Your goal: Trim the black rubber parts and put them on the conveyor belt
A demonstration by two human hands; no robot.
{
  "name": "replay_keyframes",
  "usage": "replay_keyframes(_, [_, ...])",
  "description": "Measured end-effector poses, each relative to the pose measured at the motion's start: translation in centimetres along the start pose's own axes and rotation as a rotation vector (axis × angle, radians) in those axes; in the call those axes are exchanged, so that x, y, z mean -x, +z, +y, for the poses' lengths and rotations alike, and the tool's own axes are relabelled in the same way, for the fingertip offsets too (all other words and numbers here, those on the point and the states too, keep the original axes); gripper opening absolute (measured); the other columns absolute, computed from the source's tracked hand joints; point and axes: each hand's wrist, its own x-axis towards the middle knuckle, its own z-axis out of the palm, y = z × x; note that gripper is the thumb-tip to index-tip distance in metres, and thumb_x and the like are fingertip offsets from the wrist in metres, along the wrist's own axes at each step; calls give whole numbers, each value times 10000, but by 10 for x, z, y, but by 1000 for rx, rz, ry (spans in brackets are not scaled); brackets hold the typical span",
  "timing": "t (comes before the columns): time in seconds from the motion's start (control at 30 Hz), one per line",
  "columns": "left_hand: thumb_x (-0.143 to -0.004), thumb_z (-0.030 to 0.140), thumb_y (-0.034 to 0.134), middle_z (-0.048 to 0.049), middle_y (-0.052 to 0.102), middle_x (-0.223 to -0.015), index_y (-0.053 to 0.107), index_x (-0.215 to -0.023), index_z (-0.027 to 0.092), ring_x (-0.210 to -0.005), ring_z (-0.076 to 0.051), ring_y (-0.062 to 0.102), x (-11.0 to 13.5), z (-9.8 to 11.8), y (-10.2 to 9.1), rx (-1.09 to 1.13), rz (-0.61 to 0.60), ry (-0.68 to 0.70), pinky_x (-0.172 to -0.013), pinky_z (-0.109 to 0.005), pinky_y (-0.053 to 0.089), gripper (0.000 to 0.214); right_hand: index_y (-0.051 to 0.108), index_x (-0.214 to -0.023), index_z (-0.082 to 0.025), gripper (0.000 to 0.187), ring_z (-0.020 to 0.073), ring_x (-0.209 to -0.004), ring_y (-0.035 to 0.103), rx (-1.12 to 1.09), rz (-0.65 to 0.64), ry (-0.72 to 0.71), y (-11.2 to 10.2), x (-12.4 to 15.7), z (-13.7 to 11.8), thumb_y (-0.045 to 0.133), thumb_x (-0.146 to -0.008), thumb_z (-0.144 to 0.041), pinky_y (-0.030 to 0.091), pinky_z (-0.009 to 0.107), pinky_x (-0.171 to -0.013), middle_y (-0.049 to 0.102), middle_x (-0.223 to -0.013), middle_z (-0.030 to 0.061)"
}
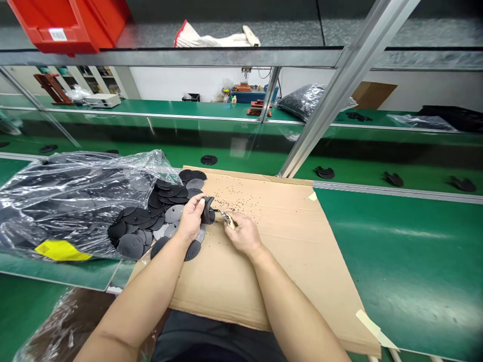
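Note:
My left hand (191,219) is closed on a black rubber disc (207,210), which is bent into a curve and held above the cardboard. My right hand (244,232) grips small pliers (228,219) with a metal head and pale handles. Their tip meets the right side of the bent disc; the exact contact is too small to make out. Left of my left hand lies a spread pile of black and grey discs (166,193), some with small raised nubs. Tiny black bits (234,201) are scattered over the cardboard sheet (287,256) under both hands.
A clear plastic bag (75,196) full of black discs bulges at the left. Behind the cardboard runs a green conveyor (260,156) with black pieces spaced along it. A slanted metal post (339,90) rises at right; a red bin (71,25) and white glove (215,39) sit overhead.

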Motion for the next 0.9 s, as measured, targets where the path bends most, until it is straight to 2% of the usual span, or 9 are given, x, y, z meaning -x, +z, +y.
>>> replay_keyframes(0.1, [-730, 376, 710, -31, 639, -848, 612, -1040, 174, -781, -142, 612, -1, -1, 0, -11, 15, 27, -672, -241, 496, 383, 645, -751, -206, 107, 152, -659, 550, -137, 25, 63, 3, 0, 3, 539, -767, -211, 421, 246, -638, 617, -686, -4])
replay_keyframes(0.17, [-747, 385, 688, -43, 645, -903, 609, -1044, 177, -842, -155, 615, -2, -2, 0, -33, 11, 43, -738, -263, 498, 371, 659, -818, -199, 112, 157, -678, 562, -215, 72, 119, 6, 0, 6, 572, -767, -250, 439, 259, -656, 629, -723, -1])
replay_keyframes(0.27, [-746, 339, 681, -63, 637, -1044, 597, -1070, 180, -986, -177, 595, -1, -5, -1, -94, -26, 75, -876, -299, 465, 370, 652, -951, -181, 223, 154, -663, 561, -339, 142, 164, 10, 1, 9, 603, -783, -319, 465, 275, -655, 626, -733, 4])
replay_keyframes(0.37, [-663, 225, 741, -80, 592, -1180, 550, -1152, 185, -1106, -204, 550, 2, -7, -2, -166, -112, 78, -967, -329, 416, 526, 627, -1022, -176, 266, 147, -661, 565, -428, 159, 103, 11, 2, 6, 599, -809, -334, 485, 280, -661, 628, -756, 11])
replay_keyframes(0.43, [-619, 179, 771, -88, 587, -1189, 520, -1183, 181, -1111, -211, 550, 3, -7, -2, -156, -139, 46, -981, -349, 408, 618, 622, -1022, -184, 245, 155, -707, 583, -416, 154, 26, 10, 3, 3, 606, -806, -300, 497, 292, -699, 641, -804, 25])
replay_keyframes(0.53, [-607, 185, 795, -75, 637, -1081, 549, -1108, 160, -1009, -186, 598, 3, -4, -2, -35, -124, -33, -955, -355, 427, 559, 628, -984, -198, 199, 171, -770, 599, -337, 123, -103, 9, 5, -4, 609, -793, -248, 502, 318, -749, 650, -851, 41])
replay_keyframes(0.63, [-620, 217, 802, -43, 673, -947, 599, -979, 147, -875, -147, 626, 1, -1, -1, 56, -105, -83, -880, -316, 461, 419, 607, -1056, -208, 272, 188, -840, 611, -288, 156, -171, 12, 8, -7, 608, -786, -236, 503, 343, -797, 658, -925, 58])
replay_keyframes(0.73, [-626, 240, 806, -37, 678, -910, 611, -942, 142, -814, -128, 632, 1, 1, -1, 96, -96, -93, -798, -276, 486, 384, 566, -1148, -204, 364, 197, -876, 616, -265, 237, -109, 15, 9, -7, 605, -790, -251, 503, 352, -820, 659, -972, 72])
replay_keyframes(0.9, [-634, 297, 806, -25, 663, -876, 543, -1000, 174, -696, -133, 644, 3, 5, 1, 113, -119, -135, -652, -289, 525, 467, 597, -1102, -190, 296, 188, -825, 607, -281, 245, -8, 13, 7, -5, 576, -824, -290, 503, 342, -803, 643, -896, 65])
